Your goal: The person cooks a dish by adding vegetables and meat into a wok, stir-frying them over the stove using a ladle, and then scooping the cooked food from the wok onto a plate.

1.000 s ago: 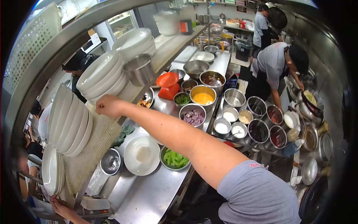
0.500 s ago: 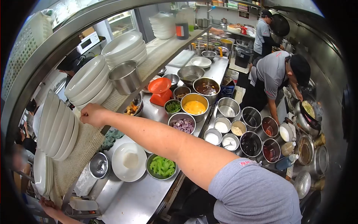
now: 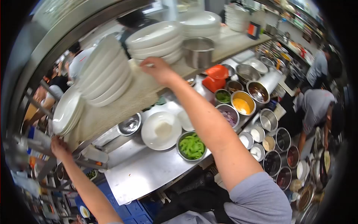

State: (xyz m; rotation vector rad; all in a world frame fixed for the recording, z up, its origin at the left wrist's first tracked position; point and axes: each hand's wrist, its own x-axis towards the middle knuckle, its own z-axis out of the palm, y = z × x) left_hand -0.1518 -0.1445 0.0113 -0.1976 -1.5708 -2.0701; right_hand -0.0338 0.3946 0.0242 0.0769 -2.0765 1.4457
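Note:
My right hand (image 3: 158, 70) reaches over the raised shelf with its fingers curled together, in front of a stack of white plates (image 3: 154, 39). A small pale spot shows at its fingertips; I cannot make out what it is. A beige woven mat (image 3: 112, 106) covers the shelf under that hand. My left hand (image 3: 60, 148) is closed at the shelf's left end, by the mat's corner and below a short stack of white dishes (image 3: 67, 112). What its fingers hold is hidden. Between the hands leans a tall stack of white bowls (image 3: 104, 72). A steel pot (image 3: 198, 52) stands right of my right hand.
Below the shelf, a steel counter (image 3: 145, 179) carries a white bowl (image 3: 161, 130), a bowl of cut green peppers (image 3: 192, 146), an orange scale (image 3: 215, 78) and a pot of yellow liquid (image 3: 243, 103). Two co-workers in grey shirts (image 3: 317, 106) stand at the right.
The view has swung left and down, so the shelf and counter appear further right. My left hand and forearm show more fully. My right hand now appears beside the plates and pot, fingers still curled.

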